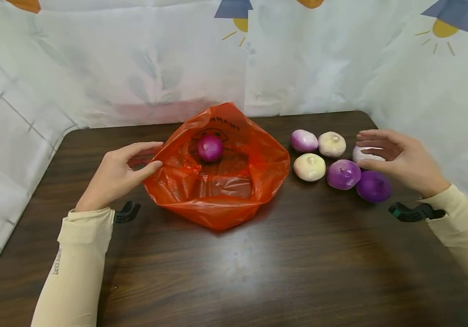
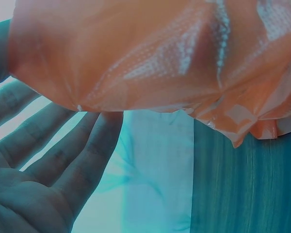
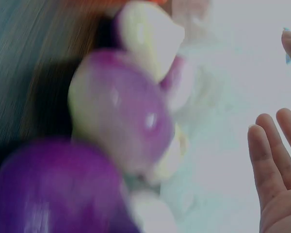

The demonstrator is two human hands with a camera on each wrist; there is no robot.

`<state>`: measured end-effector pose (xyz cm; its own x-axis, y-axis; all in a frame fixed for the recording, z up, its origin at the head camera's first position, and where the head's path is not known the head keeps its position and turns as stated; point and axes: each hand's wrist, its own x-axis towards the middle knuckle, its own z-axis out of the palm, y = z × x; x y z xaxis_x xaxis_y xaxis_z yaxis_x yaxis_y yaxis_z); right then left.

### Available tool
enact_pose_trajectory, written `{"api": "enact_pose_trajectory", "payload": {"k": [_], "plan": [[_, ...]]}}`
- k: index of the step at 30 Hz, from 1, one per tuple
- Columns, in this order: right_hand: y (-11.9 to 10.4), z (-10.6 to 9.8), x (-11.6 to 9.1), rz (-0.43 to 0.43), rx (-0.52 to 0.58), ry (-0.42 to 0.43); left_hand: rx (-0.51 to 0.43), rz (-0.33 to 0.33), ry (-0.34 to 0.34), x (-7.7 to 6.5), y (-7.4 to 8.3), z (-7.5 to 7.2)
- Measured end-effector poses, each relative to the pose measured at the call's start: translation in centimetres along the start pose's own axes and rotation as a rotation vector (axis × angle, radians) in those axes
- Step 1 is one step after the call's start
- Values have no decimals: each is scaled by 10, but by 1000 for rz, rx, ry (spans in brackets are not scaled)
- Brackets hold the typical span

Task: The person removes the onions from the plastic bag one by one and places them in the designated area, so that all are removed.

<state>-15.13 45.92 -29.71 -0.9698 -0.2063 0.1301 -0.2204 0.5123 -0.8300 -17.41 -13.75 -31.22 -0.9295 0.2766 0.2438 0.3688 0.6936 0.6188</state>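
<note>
A red plastic bag (image 1: 217, 213) lies with its mouth spread wide, and inside it sits a red onion (image 1: 210, 148). My left hand (image 1: 121, 170) is at the bag's left edge, thumb and fingers apart and fairly straight; in the left wrist view the fingertips pass behind the orange-looking plastic (image 2: 136, 58). Over on the right, my right hand (image 1: 405, 156) hovers by a group of onions, fingers loosely bent and holding nothing. Nearest it are a whitish onion (image 1: 360, 154), partly hidden by the fingers, and a dark purple onion (image 1: 374, 186). A paler purple onion (image 1: 343, 174) adjoins them.
Left of that group are two white onions, one at the back (image 1: 332, 144) and one in front (image 1: 309, 167), plus a purple-and-white onion (image 1: 304, 141). All rest on a dark wooden table (image 1: 238, 277). A patterned white curtain (image 1: 201, 59) hangs behind the table's far edge.
</note>
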Motion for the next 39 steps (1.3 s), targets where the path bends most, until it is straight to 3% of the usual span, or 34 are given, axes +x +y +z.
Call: {"api": "enact_pose_trajectory", "payload": {"k": [2,9,13,30,39], "plan": [[-6,9,5,-30,27,-11,3,-2,1,0,0,0],[-18,40,26,-205,372,-111,-1,-3,4,0,2,-1],[-27,55,35,-241,425,-152,-32,-10,-5,1,4,0],[-67,106,72,-277,347,-187,-60,-24,-13,-1,5,-3],[-84,133,91,-337,345,-259,-65,-19,-5,-1,5,-3]]}}
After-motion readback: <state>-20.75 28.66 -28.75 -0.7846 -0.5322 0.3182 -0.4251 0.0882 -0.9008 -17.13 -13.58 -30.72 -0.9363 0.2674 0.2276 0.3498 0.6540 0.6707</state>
